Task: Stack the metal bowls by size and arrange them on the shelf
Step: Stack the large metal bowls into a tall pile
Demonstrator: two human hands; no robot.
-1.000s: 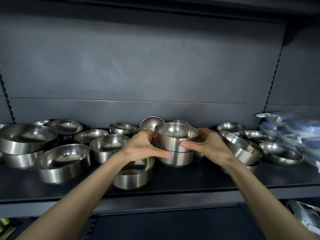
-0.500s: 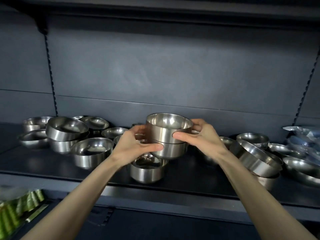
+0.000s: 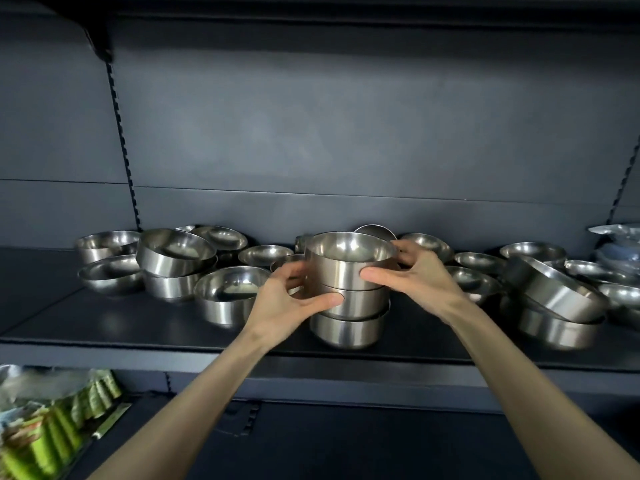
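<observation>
A stack of three steel bowls (image 3: pixel 349 268) stands near the front middle of the dark shelf (image 3: pixel 104 317). My left hand (image 3: pixel 287 303) grips the stack's left side, thumb across the middle bowl. My right hand (image 3: pixel 412 275) grips the right side, thumb on the top bowl's wall and fingers behind it. The bottom bowl (image 3: pixel 346 330) rests on the shelf. Several loose metal bowls of differing sizes lie across the shelf on both sides.
A tilted pair of large bowls (image 3: pixel 176 261) sits at the left, and a single bowl (image 3: pixel 228 296) just left of my hand. Another tilted large pair (image 3: pixel 554 299) sits at the right. Plastic-wrapped goods (image 3: pixel 620 244) lie far right; green packets (image 3: pixel 52 431) lie on the lower level.
The two bowls held in both hands moved left and down onto a third bowl at the shelf front, making a stack of three. The view has shifted left.
</observation>
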